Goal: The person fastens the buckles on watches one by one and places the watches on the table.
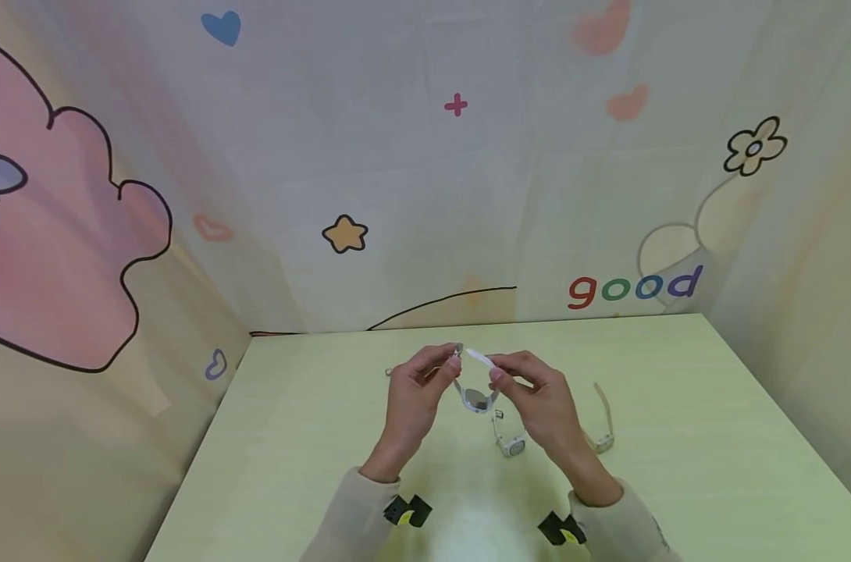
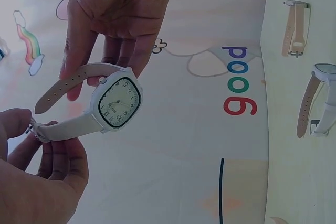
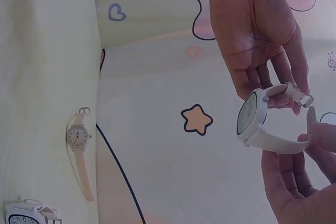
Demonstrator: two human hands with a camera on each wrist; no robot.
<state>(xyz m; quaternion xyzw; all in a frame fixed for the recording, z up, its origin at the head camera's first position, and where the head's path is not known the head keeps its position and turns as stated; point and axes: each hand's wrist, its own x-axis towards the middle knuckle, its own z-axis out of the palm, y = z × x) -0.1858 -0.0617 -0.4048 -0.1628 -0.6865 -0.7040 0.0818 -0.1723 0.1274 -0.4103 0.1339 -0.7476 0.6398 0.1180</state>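
A white wristwatch (image 1: 476, 400) with a rounded-square dial (image 2: 119, 102) is held up above the table, its strap unfastened. My left hand (image 1: 413, 394) pinches the buckle end of the strap (image 2: 76, 128) between thumb and fingers. The strap's free end, with a row of holes (image 2: 60, 88), is pinched by my right hand (image 1: 541, 398). Between the hands the watch case hangs lower, with its dial turned away from the head view. In the right wrist view the case (image 3: 252, 116) is seen side-on, and the buckle (image 3: 306, 100) stands apart from the strap tip.
On the pale green table (image 1: 292, 437) lie other watches. One white watch (image 1: 514, 446) is below the held one, and another with a beige strap (image 1: 604, 443) is beside my right wrist. A pinkish watch (image 3: 79, 137) lies farther left. A printed curtain (image 1: 411, 172) hangs behind.
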